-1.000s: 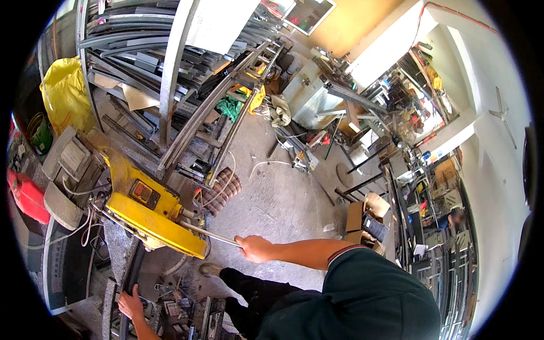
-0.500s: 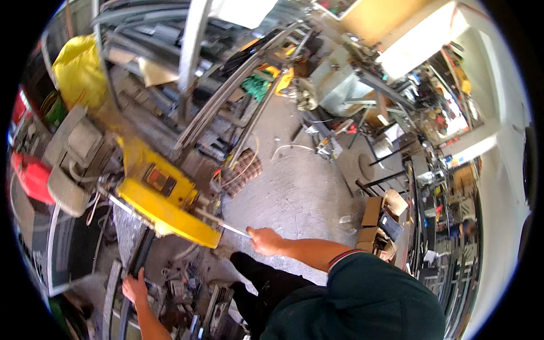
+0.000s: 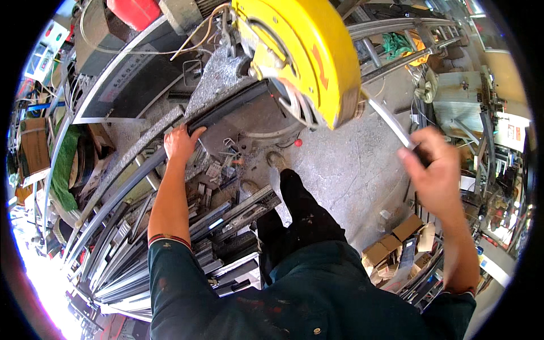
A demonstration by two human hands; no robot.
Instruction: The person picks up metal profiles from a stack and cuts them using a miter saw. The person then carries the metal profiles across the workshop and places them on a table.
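A large yellow cut-off saw (image 3: pixel 320 56) fills the top middle, the lower part of its blade showing beneath the guard. My right hand (image 3: pixel 433 164), a little blurred, is closed round the dark grip of the saw's metal handle (image 3: pixel 390 120). Under the saw head runs a long dark metal profile (image 3: pixel 226 107), lying along the saw's bench toward the lower left. My left hand (image 3: pixel 180 141) grips this profile to the left of the blade, fingers over it and thumb stretched toward the saw. Whether the blade touches the profile is hidden by the guard.
Many metal profiles (image 3: pixel 122 249) are stacked at the lower left beside me. Offcuts (image 3: pixel 218 170) litter the floor under the bench. Opened cardboard boxes (image 3: pixel 391 246) stand at lower right. A red container (image 3: pixel 135 12) sits behind the saw, and a ladder (image 3: pixel 396 25) lies beyond it.
My view has swung left and closer to the saw, so both hands and more of the stacked profiles show. Both hands keep their holds on the handle and the profile.
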